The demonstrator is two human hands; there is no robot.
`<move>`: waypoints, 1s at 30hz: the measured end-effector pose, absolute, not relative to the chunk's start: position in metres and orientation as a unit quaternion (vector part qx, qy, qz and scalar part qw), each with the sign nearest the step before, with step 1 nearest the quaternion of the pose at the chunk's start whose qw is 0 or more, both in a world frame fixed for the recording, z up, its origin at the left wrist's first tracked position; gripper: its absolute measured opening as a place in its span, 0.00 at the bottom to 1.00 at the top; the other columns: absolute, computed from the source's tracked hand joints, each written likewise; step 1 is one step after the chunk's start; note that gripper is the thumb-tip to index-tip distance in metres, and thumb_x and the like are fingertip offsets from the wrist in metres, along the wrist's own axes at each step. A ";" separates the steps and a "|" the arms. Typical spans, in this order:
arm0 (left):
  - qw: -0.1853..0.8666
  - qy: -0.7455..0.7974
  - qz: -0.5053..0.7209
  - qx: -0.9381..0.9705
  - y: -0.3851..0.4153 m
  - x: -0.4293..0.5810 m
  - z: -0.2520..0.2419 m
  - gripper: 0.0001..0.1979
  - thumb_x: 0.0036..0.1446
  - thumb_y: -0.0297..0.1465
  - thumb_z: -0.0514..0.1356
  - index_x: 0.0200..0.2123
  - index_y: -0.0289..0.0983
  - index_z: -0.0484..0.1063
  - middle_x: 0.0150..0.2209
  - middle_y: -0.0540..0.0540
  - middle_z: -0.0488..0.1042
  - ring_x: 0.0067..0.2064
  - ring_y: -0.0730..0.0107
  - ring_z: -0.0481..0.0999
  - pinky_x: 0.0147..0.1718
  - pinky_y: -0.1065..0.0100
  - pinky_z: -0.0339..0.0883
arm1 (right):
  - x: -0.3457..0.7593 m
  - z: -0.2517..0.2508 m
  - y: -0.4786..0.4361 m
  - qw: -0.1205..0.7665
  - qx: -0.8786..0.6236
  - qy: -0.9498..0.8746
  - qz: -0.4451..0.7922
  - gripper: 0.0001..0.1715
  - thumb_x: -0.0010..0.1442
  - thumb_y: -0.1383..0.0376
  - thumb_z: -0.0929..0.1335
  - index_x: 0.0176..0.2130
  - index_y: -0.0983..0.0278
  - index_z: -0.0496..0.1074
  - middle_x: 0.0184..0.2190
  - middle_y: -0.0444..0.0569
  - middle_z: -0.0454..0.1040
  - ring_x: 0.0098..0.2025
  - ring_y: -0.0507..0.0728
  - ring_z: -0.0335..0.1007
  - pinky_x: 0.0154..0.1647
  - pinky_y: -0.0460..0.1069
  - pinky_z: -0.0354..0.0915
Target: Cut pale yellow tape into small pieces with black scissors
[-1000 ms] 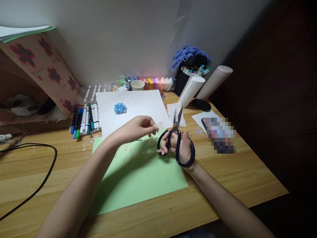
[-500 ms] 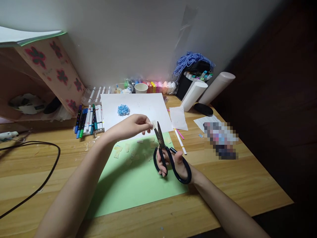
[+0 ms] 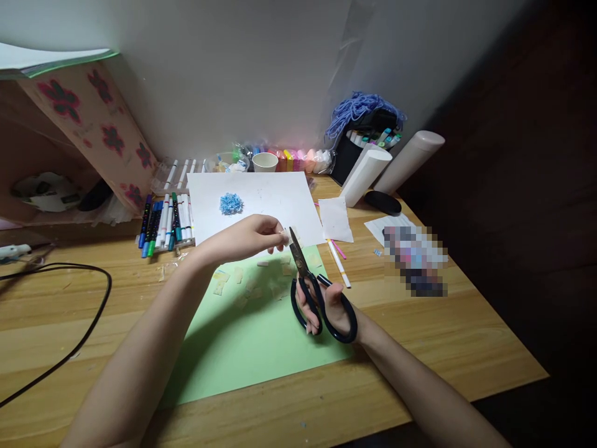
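My left hand [image 3: 254, 238] pinches a small pale paper scrap [image 3: 285, 235] above the far edge of a green paper sheet [image 3: 252, 336]. My right hand [image 3: 329, 308] grips black-handled scissors [image 3: 311, 289], fingers through the loops, and the blades point up and left with their tips at the scrap. Several small pale cut pieces [image 3: 245, 283] lie scattered on the green sheet under my hands.
A white sheet [image 3: 275, 202] behind carries a blue shredded pile [image 3: 231, 203]. Markers [image 3: 165, 221] lie to the left, a black cable [image 3: 69, 323] farther left. A paper cup [image 3: 265, 162], coloured clay tubs, a black pen holder [image 3: 361, 149], white cylinders [image 3: 366, 174] and a pen [image 3: 339, 264] sit behind and right.
The scissors swung from upright on the right down and left until the blades met the scrap in my left hand. My left hand stayed almost still.
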State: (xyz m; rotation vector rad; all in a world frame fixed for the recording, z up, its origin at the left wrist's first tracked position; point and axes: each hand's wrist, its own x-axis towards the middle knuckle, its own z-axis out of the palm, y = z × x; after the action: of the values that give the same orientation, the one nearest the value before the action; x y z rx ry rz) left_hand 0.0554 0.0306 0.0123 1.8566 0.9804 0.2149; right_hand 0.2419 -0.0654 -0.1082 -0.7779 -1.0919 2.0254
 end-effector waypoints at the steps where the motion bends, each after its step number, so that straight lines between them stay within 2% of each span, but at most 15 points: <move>1: 0.493 0.404 0.088 0.765 0.031 0.055 0.012 0.11 0.55 0.37 0.52 0.31 0.36 0.67 0.31 0.48 0.72 0.33 0.71 0.69 0.29 0.71 0.60 | 0.242 -0.107 -0.066 0.351 -0.312 -0.432 0.770 0.44 0.35 0.28 0.59 0.30 0.64 0.61 0.11 0.36 0.62 0.11 0.47 0.57 0.14 0.43 0.61; 8: 0.495 0.399 0.094 0.766 0.031 0.054 0.015 0.11 0.55 0.37 0.52 0.31 0.36 0.68 0.30 0.49 0.71 0.33 0.72 0.69 0.32 0.70 0.61 | 0.244 -0.090 -0.071 0.354 -0.355 -0.517 0.694 0.39 0.43 0.31 0.58 0.30 0.64 0.61 0.12 0.35 0.58 0.11 0.46 0.54 0.13 0.41 0.57; 11: 0.504 0.389 0.096 0.765 0.031 0.052 0.016 0.10 0.55 0.36 0.52 0.31 0.36 0.67 0.30 0.49 0.71 0.33 0.72 0.68 0.33 0.70 0.61 | 0.243 -0.090 -0.070 0.345 -0.360 -0.517 0.696 0.40 0.42 0.31 0.58 0.30 0.64 0.61 0.12 0.35 0.59 0.12 0.46 0.54 0.14 0.41 0.58; 16: 0.515 0.377 0.087 0.765 0.032 0.052 0.017 0.10 0.55 0.36 0.52 0.30 0.36 0.67 0.30 0.49 0.70 0.33 0.72 0.68 0.33 0.70 0.61 | 0.240 -0.099 -0.068 0.343 -0.301 -0.440 0.773 0.45 0.34 0.28 0.58 0.31 0.63 0.61 0.11 0.35 0.59 0.12 0.46 0.55 0.16 0.43 0.61; 22: 0.516 0.372 0.071 0.768 0.032 0.052 0.018 0.07 0.54 0.34 0.52 0.30 0.37 0.66 0.31 0.50 0.70 0.33 0.73 0.68 0.32 0.71 0.60 | 0.242 -0.105 -0.066 0.353 -0.284 -0.445 0.773 0.42 0.37 0.29 0.60 0.31 0.64 0.62 0.12 0.35 0.60 0.12 0.46 0.55 0.16 0.43 0.61; 30: 0.522 0.362 0.066 0.769 0.033 0.050 0.018 0.08 0.55 0.35 0.52 0.29 0.37 0.66 0.29 0.50 0.69 0.33 0.73 0.67 0.33 0.71 0.60 | 0.245 -0.097 -0.067 0.340 -0.279 -0.501 0.745 0.47 0.35 0.27 0.54 0.32 0.63 0.61 0.13 0.36 0.61 0.14 0.47 0.56 0.20 0.47 0.66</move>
State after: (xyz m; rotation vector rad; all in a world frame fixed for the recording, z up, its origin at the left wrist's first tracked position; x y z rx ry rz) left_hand 0.0501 0.0329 0.0181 1.8419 0.8676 0.1580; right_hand 0.2445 -0.0668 -0.0975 -0.7257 -1.3037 1.9398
